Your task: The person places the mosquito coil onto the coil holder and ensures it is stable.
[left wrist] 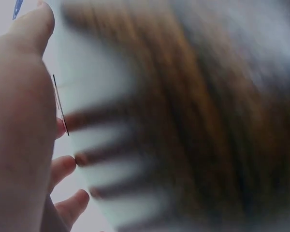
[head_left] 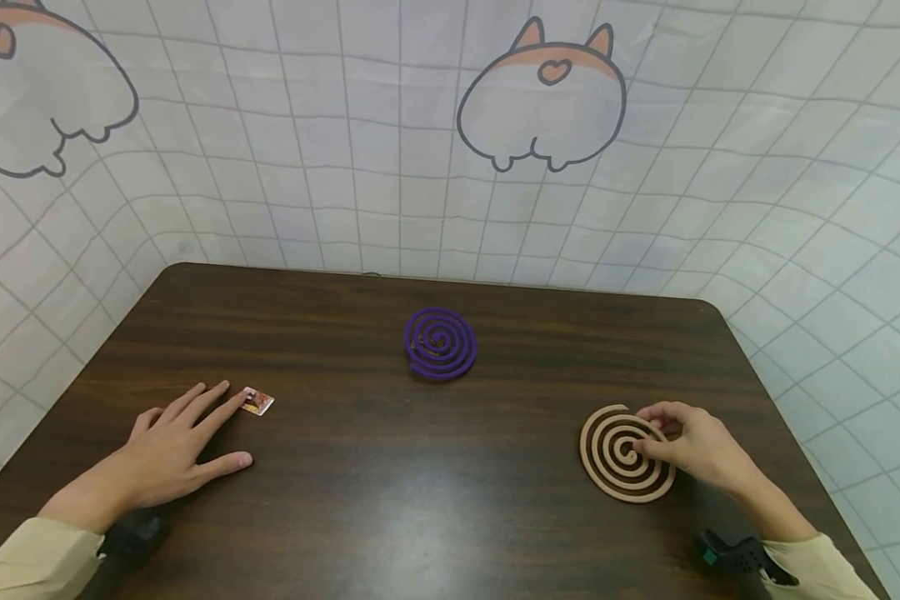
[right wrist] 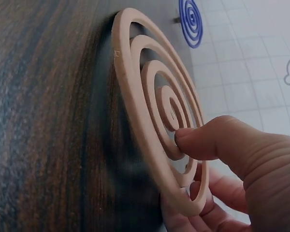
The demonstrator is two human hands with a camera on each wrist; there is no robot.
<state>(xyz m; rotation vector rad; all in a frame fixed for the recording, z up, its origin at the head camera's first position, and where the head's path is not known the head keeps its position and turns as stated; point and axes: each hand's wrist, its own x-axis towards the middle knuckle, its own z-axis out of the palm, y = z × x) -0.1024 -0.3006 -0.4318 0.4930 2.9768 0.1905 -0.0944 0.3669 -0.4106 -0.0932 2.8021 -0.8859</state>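
Note:
My right hand (head_left: 701, 446) holds a beige mosquito coil (right wrist: 128, 92) by its right side. The thumb lies on top close to the coil's centre, while the other fingers curl at its rim and partly behind it. In the right wrist view the coil stands tilted close over the tabletop. On the left, my left hand (head_left: 167, 454) is spread palm down, and its index fingertip touches the corner of a small printed card (head_left: 259, 402). The left wrist view shows that card only edge-on, as a thin line.
A purple mosquito coil (head_left: 438, 337) sits toward the back middle of the dark wooden table (head_left: 330, 483), with something brownish showing through its gaps. White grid-patterned cloth (head_left: 390, 200) with cartoon animal drawings surrounds the table's back and sides. Each wrist wears a dark strap.

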